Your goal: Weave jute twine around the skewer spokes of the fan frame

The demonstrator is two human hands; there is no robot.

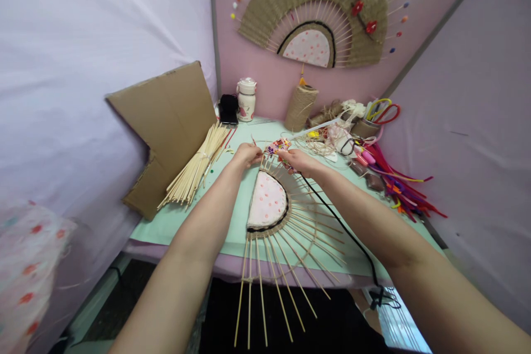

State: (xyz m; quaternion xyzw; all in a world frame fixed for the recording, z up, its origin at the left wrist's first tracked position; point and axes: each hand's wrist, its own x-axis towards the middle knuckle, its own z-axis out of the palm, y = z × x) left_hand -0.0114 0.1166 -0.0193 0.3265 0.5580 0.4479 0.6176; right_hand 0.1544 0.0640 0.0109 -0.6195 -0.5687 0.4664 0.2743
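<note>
A half-round fan frame (269,199) lies on the table, its dotted white centre edged in black cord and brown twine. Thin wooden sticks (296,265) spread out from it, several reaching past the table's front edge, and a strand of twine crosses them in an arc. At the frame's far end, my left hand (249,155) is closed with its fingertips at a stick and the twine. My right hand (299,160) grips a colourful patterned glue gun (277,147) with a black cord trailing from it. The gun's front end is close to my left fingertips; whether it touches is unclear.
A bundle of sticks (199,163) and folded cardboard (174,116) stand left. Behind are a white bottle (246,100) and a twine spool (302,108). Pipe cleaners (406,188) and scissors (388,112) are right. A finished fan (319,11) hangs on the wall.
</note>
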